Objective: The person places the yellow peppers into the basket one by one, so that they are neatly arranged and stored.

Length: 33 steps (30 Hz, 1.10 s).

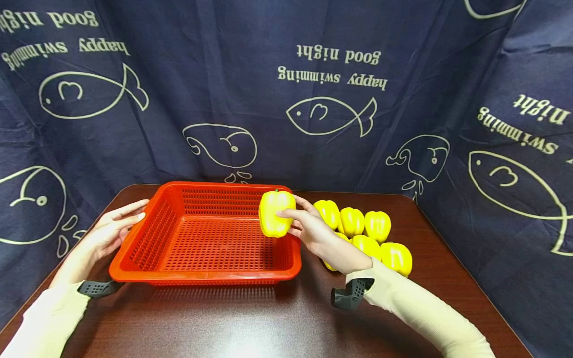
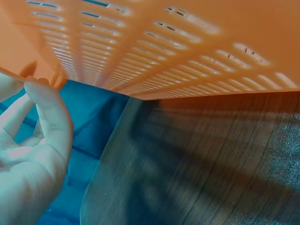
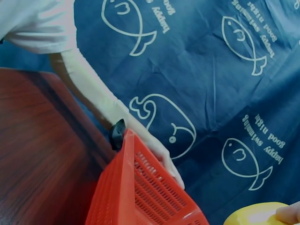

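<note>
Navy cloth (image 1: 250, 64) hangs behind the brown table (image 1: 179, 318) and red basket (image 1: 201, 276).

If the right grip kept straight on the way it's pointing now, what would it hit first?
The right grip has the pepper leading; on that line, probably the far rim of the basket. Height is hard to judge: if it clears, the curtain behind.

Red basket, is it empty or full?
Empty as far as visible: the red basket shows a bare floor, though the yellow pepper in the right hand hides a little.
</note>
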Each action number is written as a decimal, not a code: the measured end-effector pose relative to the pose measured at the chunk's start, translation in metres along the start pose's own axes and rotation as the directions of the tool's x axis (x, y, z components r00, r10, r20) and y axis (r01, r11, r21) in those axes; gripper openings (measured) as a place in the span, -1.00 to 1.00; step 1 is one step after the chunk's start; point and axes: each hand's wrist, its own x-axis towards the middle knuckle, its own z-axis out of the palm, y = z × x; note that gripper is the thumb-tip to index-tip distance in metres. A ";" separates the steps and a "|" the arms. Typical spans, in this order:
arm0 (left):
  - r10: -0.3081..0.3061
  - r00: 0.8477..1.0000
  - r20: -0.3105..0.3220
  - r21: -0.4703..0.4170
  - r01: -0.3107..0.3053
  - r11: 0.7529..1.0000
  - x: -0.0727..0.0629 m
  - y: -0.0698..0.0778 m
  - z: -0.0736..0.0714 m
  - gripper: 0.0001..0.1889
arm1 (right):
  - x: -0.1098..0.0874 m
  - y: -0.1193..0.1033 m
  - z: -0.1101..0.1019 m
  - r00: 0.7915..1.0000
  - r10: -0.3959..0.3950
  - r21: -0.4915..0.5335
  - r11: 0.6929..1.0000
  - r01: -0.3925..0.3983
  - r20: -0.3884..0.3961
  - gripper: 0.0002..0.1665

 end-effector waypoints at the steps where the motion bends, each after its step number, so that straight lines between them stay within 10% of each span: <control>1: 0.001 1.000 0.002 -0.002 -0.001 1.000 0.000 0.000 0.000 -0.53 | 0.002 0.000 0.003 1.000 0.005 0.000 1.000 -0.005 -0.003 -0.26; 33: 0.002 1.000 -0.008 -0.030 -0.002 1.000 -0.001 0.000 0.001 -0.52 | 0.052 0.012 0.098 0.994 0.099 0.006 0.995 -0.099 0.047 -0.32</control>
